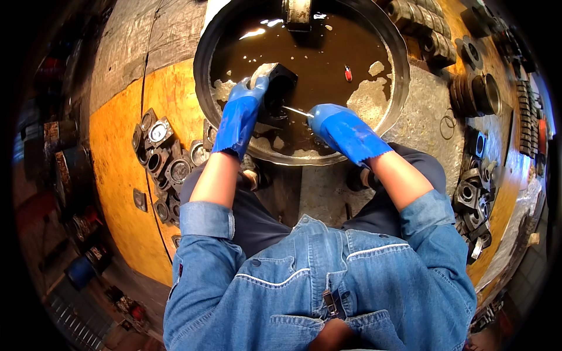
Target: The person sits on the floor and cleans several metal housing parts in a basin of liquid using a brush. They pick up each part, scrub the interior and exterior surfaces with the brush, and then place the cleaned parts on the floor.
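A round black basin [203, 70] of murky brown liquid [316, 58] sits between my knees. Over its near left part, my left hand [248, 96], in a long blue rubber glove, is closed around a dark, wet, hollow metal part [283, 79]. My right hand [332, 120], gloved the same way, grips a thin, pale metal rod-like tool [297, 110]. Its tip points left toward the part's lower side; whether it touches is unclear. The tool's handle is hidden in the glove. Foam patches [370, 99] and a small red object [348, 73] show in the liquid.
Flanged metal castings [178, 169] lie in a heap on the yellowish board to the left. More castings [468, 193] and stacked rings [477, 93] are at the right. A metal block [298, 14] stands at the basin's far side, with ribbed cylindrical parts [418, 17] beyond its right rim.
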A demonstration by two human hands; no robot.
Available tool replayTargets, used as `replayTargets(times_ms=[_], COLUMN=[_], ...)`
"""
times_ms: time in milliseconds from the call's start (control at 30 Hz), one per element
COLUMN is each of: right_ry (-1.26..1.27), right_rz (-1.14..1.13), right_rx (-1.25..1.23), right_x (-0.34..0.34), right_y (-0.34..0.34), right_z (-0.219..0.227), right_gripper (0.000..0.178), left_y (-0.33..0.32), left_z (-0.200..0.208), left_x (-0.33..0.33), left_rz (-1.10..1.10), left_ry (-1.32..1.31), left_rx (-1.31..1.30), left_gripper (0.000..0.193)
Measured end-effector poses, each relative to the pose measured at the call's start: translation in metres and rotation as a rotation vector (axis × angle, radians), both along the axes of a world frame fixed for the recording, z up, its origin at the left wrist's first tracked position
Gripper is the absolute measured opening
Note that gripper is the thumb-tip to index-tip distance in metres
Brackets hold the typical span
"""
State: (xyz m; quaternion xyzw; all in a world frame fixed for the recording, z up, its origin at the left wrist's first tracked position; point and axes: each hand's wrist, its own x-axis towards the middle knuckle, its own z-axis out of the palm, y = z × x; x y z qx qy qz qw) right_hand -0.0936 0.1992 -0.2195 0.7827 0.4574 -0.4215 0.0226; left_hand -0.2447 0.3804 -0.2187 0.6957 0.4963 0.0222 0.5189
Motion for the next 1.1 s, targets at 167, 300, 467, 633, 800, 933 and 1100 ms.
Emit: replayTargets(times_ms=[167,300,467,633,800,933,1100], right_ry=[0.019,0.049,-0.459,-0.743,-0.711,-0.376,-0.658], right_rz=[-0.057,-0.015,0.260,0.514,0.612,0.420,0.089], right_rx=[0.000,0.031,-0.182,0.002,0.081,-0.014,-0.053], right_x=[0.002,-0.001,-0.014,-0.013,-0.014,0.001,0.089], right_y=[-0.015,-0.027,-0.075,-0.128,-0.132,-0.086,-0.029], right_z=[-0.020,0.058,0.066,0.034,0.041,0.086,0.047], right_gripper=[0.023,0.025,0.034,0.035,0.026,0.039,0.056], left_y=[-0.002,0.001,0.000,-0.007,-0.008,0.000,0.001], left_z=[-0.001,-0.008,-0.009,-0.004,0.011,0.004,0.007], left_x=[0.004,-0.003,-0.006,-0.014,-0.018,-0.031,-0.022], left_rz=[-0.015,0.012,-0.008,-0.047,-0.180,-0.277,-0.182], left_ry=[-0.053,-0.158,-0.216,-0.334,-0.349,-0.258,-0.278], left_rx=[0.015,-0.036,-0.083,0.070,0.201,0.422,0.231], left_gripper=[0.066,0.064,0.063,0.059,0.052,0.053,0.053])
